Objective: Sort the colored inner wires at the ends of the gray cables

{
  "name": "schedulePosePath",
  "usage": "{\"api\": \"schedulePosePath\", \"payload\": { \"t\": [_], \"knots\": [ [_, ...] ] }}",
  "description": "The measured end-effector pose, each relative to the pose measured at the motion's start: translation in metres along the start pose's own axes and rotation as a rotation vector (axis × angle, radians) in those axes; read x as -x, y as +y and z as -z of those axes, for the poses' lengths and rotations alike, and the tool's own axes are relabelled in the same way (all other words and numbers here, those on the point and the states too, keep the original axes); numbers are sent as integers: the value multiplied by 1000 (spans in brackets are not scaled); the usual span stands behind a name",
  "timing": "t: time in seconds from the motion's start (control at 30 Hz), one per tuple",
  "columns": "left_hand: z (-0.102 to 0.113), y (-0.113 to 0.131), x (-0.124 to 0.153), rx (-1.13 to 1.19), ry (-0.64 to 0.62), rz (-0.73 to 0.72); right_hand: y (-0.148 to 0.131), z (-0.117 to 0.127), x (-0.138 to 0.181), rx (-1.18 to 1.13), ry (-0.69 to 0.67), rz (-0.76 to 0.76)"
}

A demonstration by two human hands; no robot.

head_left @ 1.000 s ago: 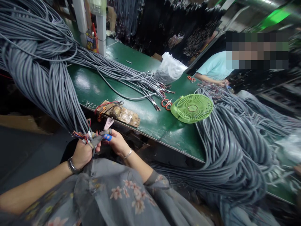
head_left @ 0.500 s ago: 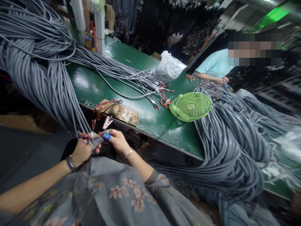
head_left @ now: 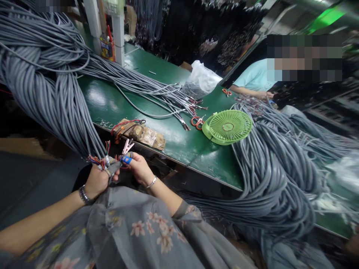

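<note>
My left hand is closed round the ends of a thick bundle of grey cables that hangs from the upper left; coloured wire tips stick out above my fist. My right hand is closed too, with a blue cover on the thumb tip, pinching a small pink clip-like tool close to the wire ends. Both hands are held over my lap, just in front of the near edge of the green table.
A green fan lies on the table beside orange-handled scissors and loose cables. A taped brown block sits at the near edge. Another big cable coil lies to the right. A person in a light-blue shirt works behind it.
The pink tool in my right hand dipped and then rose again beside the wire ends. Both hands have stayed in almost the same place.
</note>
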State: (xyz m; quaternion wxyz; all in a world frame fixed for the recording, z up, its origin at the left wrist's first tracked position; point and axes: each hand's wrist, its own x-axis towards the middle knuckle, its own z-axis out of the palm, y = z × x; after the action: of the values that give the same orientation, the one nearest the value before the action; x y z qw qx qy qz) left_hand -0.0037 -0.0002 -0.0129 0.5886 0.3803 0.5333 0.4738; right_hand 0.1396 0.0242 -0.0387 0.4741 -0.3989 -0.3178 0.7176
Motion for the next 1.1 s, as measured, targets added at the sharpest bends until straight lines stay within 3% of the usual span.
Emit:
{"api": "schedulePosePath", "payload": {
  "t": [0.47,0.67,0.77,0.87,0.93,1.1],
  "knots": [
    [-7,10,4,92,100,22,12,0,-1,-91,29,7],
    [-11,19,7,170,66,36,2,7,-18,-174,41,-129],
    [-16,21,6,174,55,26,-1,5,-27,-71,36,-19],
    [-19,21,3,167,64,23,0,3,-31,94,130,201],
    [-20,19,1,166,83,24,1,0,-32,119,167,251],
    [-20,15,-1,158,92,9,-2,-7,-36,-211,88,-18]
  ]
}}
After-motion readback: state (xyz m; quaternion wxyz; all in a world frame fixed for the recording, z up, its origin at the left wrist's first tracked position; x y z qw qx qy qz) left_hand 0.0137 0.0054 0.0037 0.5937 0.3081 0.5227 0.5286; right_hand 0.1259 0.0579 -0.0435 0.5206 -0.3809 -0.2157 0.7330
